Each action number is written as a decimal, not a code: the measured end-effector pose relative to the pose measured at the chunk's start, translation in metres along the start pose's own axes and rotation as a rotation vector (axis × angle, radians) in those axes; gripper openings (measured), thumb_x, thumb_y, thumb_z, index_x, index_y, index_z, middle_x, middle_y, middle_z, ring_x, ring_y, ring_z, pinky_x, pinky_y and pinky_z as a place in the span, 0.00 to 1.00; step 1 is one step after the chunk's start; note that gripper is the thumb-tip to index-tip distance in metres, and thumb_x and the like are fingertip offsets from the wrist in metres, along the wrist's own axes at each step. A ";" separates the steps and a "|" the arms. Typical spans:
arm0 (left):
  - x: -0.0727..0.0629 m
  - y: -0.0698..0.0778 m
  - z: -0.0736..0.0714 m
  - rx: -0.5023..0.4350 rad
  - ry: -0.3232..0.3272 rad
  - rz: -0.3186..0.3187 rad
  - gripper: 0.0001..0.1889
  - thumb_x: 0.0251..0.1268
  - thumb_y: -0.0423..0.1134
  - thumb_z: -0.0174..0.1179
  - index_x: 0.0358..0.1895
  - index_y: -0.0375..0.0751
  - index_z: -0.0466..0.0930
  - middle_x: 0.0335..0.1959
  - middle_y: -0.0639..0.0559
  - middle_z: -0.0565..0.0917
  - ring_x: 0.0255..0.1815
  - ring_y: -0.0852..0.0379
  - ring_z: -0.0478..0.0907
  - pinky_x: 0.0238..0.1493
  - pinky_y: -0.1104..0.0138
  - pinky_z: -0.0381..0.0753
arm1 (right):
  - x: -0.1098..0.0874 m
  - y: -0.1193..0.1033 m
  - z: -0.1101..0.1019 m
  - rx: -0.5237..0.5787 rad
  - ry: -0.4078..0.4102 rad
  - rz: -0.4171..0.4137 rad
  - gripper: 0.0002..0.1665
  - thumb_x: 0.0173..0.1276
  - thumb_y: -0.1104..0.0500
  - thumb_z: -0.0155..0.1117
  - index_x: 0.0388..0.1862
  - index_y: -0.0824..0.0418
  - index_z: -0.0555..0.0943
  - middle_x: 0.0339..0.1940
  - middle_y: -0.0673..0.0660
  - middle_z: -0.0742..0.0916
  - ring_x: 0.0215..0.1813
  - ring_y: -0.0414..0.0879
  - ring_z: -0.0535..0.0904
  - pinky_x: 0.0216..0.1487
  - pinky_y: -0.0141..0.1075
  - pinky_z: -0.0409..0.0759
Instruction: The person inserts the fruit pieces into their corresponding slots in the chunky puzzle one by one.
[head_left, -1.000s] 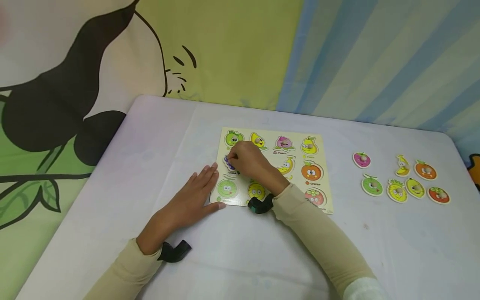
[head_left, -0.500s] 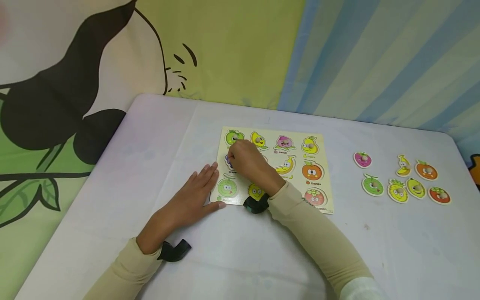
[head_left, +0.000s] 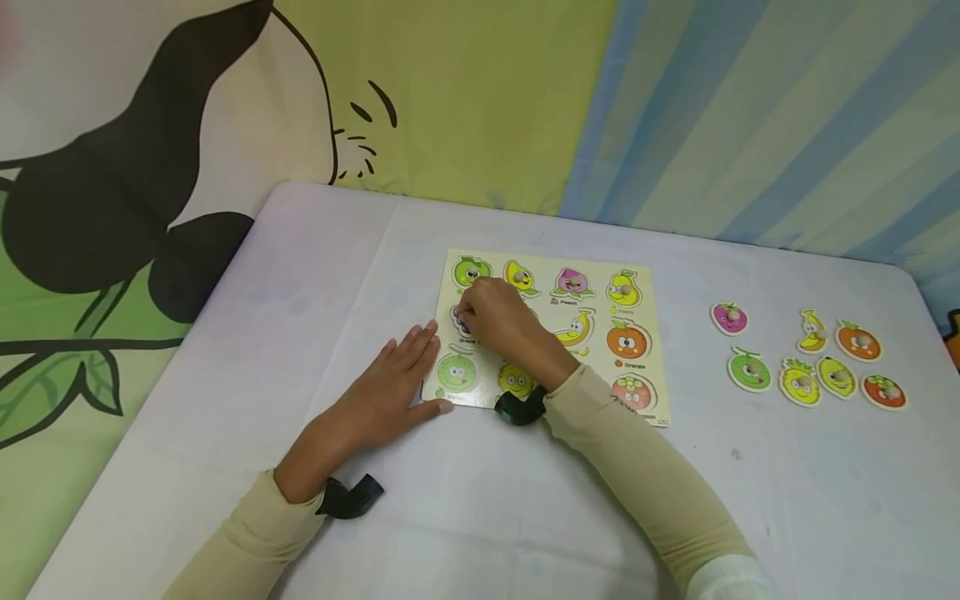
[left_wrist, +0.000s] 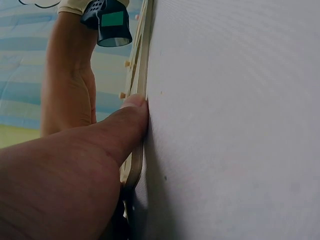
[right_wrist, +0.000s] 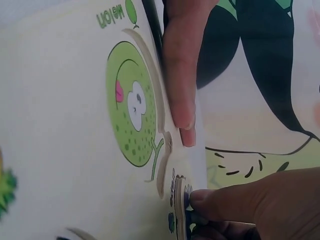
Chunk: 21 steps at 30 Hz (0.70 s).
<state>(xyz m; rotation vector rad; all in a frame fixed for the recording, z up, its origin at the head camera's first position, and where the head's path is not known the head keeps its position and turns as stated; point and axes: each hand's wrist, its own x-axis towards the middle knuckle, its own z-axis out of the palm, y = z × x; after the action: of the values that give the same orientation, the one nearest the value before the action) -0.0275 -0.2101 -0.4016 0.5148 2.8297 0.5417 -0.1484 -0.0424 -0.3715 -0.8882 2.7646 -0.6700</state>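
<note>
A cream fruit puzzle board (head_left: 602,317) lies on the table. My right hand (head_left: 501,321) reaches over it and pinches the purple grape puzzle piece (right_wrist: 183,212), which lies over the left middle spot of the board. In the right wrist view the piece's edge shows raised above the board, just beyond the printed melon recess (right_wrist: 131,105). My left hand (head_left: 386,400) lies flat beside the board, fingertips at its left edge. Its thumb (left_wrist: 131,117) touches the board's near edge in the left wrist view. The right hand hides the board's middle.
Knobbed apple (head_left: 471,271), mango (head_left: 517,275), peach (head_left: 572,282) and pear (head_left: 622,288) pieces sit in the board's top row. Several loose pieces lie to the right, including a purple one (head_left: 729,317), a melon (head_left: 748,370) and an orange (head_left: 858,341). A printed curtain hangs behind the table.
The head view has shifted slightly. My right hand keeps its pinch on the grape piece over the same spot, and the left hand stays in place.
</note>
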 end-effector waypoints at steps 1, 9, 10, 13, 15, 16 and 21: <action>0.000 0.000 0.000 0.001 0.000 0.001 0.47 0.67 0.59 0.58 0.76 0.31 0.47 0.79 0.45 0.41 0.78 0.47 0.35 0.74 0.49 0.41 | 0.000 0.000 0.000 0.003 0.005 0.000 0.07 0.69 0.64 0.63 0.37 0.63 0.88 0.39 0.54 0.86 0.39 0.43 0.79 0.43 0.33 0.78; 0.001 0.001 -0.002 0.008 -0.003 0.005 0.47 0.67 0.59 0.58 0.76 0.32 0.47 0.79 0.46 0.41 0.78 0.48 0.35 0.74 0.50 0.41 | 0.000 0.002 0.001 0.019 0.026 0.008 0.07 0.68 0.64 0.65 0.37 0.63 0.88 0.39 0.54 0.87 0.41 0.43 0.80 0.46 0.33 0.79; 0.001 0.001 -0.003 0.011 -0.004 0.006 0.47 0.67 0.59 0.58 0.76 0.32 0.47 0.79 0.46 0.41 0.78 0.48 0.35 0.74 0.50 0.41 | 0.000 0.002 0.001 0.030 0.030 0.011 0.06 0.68 0.64 0.65 0.37 0.63 0.88 0.39 0.54 0.87 0.41 0.43 0.80 0.45 0.33 0.79; 0.002 0.001 -0.004 0.011 -0.007 0.001 0.47 0.67 0.59 0.58 0.76 0.32 0.47 0.79 0.46 0.41 0.78 0.48 0.35 0.74 0.50 0.40 | -0.001 0.003 0.001 0.059 0.038 0.022 0.06 0.67 0.63 0.66 0.36 0.63 0.88 0.37 0.54 0.87 0.40 0.42 0.79 0.44 0.33 0.78; 0.002 0.001 -0.004 0.004 -0.008 -0.003 0.47 0.66 0.59 0.58 0.76 0.32 0.47 0.79 0.46 0.41 0.78 0.48 0.35 0.74 0.49 0.41 | -0.001 0.004 0.002 0.074 0.046 0.032 0.05 0.67 0.63 0.66 0.36 0.63 0.88 0.36 0.53 0.87 0.39 0.42 0.79 0.43 0.33 0.78; 0.002 0.001 -0.003 0.000 -0.009 -0.004 0.47 0.66 0.58 0.59 0.76 0.31 0.47 0.79 0.45 0.41 0.78 0.48 0.35 0.74 0.49 0.41 | -0.001 0.004 0.003 0.079 0.052 0.035 0.05 0.67 0.63 0.66 0.35 0.63 0.88 0.36 0.53 0.86 0.38 0.42 0.79 0.42 0.33 0.78; 0.000 0.001 0.000 -0.010 -0.004 -0.008 0.48 0.66 0.58 0.59 0.76 0.31 0.46 0.79 0.45 0.41 0.78 0.47 0.35 0.74 0.49 0.41 | -0.005 0.004 0.008 0.100 0.077 0.043 0.05 0.65 0.63 0.68 0.36 0.62 0.89 0.36 0.53 0.85 0.38 0.42 0.78 0.42 0.33 0.77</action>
<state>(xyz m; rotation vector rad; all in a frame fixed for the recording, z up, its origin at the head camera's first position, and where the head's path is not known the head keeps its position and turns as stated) -0.0276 -0.2091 -0.4011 0.5025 2.8222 0.5528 -0.1444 -0.0393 -0.3801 -0.7962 2.7793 -0.8439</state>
